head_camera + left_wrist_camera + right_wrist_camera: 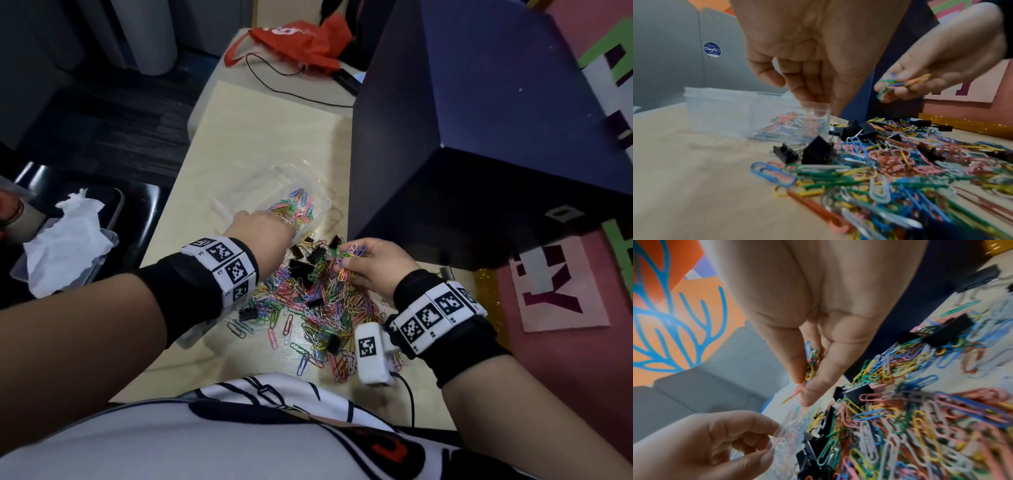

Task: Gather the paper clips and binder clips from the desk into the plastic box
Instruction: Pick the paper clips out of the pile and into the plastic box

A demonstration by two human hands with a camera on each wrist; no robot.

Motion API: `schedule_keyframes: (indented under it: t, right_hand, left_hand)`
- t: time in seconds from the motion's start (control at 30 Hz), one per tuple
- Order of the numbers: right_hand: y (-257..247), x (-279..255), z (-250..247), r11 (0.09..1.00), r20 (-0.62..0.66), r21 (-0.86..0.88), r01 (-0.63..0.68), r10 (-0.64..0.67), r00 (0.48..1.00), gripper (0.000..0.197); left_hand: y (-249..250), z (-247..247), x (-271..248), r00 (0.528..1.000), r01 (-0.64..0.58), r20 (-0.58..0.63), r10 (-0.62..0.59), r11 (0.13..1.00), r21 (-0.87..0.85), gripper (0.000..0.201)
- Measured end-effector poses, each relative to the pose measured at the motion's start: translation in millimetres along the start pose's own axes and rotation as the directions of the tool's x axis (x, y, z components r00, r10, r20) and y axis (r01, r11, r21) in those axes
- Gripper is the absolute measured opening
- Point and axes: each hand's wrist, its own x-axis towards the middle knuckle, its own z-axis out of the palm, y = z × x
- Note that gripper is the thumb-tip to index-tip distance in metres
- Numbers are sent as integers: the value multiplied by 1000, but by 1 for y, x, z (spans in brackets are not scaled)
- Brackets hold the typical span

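A clear plastic box [239, 195] stands on the pale desk [260, 137], with coloured paper clips [298, 207] lying in its right end. My left hand [284, 224] pinches the box's near corner rim, seen close in the left wrist view [813, 99]. My right hand [346, 260] holds a small bunch of paper clips [813, 363] between thumb and fingers, lifted above the heap. The heap of loose paper clips [318, 308] spreads over the desk in front of the box. Several black binder clips [301, 267] lie mixed into it, nearest the box.
A tall dark blue box [479, 137] stands close on the right of the heap. An orange bag [301, 37] and a black cable [291, 89] lie at the far end. To the left, off the desk, a container with white tissue [65, 246] sits on a black seat.
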Motion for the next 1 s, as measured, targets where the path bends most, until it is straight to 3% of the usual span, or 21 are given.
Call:
schedule_keyframes:
  t: [0.23,0.3,0.4,0.53,0.6,0.7,0.77,0.83,0.93,1.0]
  right_hand:
    - [-37,31,33,993,-132,-79,91,-101,986,15]
    - [-43,38,43,995,-126,-54,86,-92,988,31]
    - [-45,45,45,962,-124,-263,78,-114,986,52]
    - [-34,24,25,892,-113,-445,74,-138,984,29]
    - [-20,10,7,836,-68,-548,20,-68,995,6]
    - [6,1,-24,644,-125,-759,-98,5,992,13]
    - [25,-1,-45,475,-239,-853,-218,17,971,20]
    - [41,-6,-64,371,-367,-862,-345,12,930,33]
    - [65,-14,-82,359,-485,-809,-466,41,873,47]
    - [80,-17,-86,395,-478,-792,-466,74,875,56]
  left_hand:
    - [-6,6,-8,998,-65,-26,65,998,0,20]
    - [-7,5,-10,997,-78,-10,78,997,-7,21]
    - [-7,3,-12,998,-68,-8,68,997,-38,24]
    - [-5,-3,-16,991,-91,-108,76,986,-138,26]
    - [4,-5,-18,971,-189,-182,155,963,-189,23]
    - [29,-6,-16,949,-306,-142,283,935,-181,26]
    - [46,-2,-13,928,-371,-61,366,915,-157,31]
    - [62,2,-11,900,-435,-31,435,893,-116,36]
    - [84,10,-8,885,-465,-8,465,884,-56,39]
    - [96,13,-4,876,-482,-15,482,876,-25,41]
